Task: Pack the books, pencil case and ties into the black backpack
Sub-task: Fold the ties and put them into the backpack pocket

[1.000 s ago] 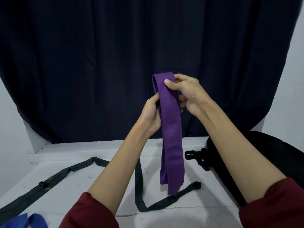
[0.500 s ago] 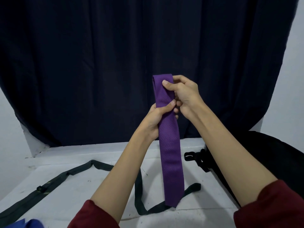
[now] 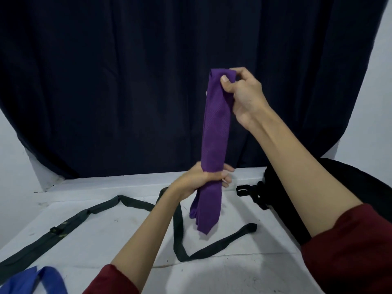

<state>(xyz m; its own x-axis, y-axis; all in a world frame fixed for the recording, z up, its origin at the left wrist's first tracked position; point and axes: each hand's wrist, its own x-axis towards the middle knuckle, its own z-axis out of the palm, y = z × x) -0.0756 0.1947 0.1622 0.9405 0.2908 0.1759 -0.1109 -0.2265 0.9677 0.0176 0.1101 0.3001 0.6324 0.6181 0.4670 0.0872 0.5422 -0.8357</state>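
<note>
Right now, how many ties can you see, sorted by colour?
Purple: 1, the purple tie, folded and held up by both hands
Dark green: 1, the dark green tie, lying on the table
Blue: 1, the blue tie, partly in view at the bottom left
Total: 3 ties

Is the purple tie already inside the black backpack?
No, the purple tie hangs between the right hand and left hand, left of the black backpack.
</note>
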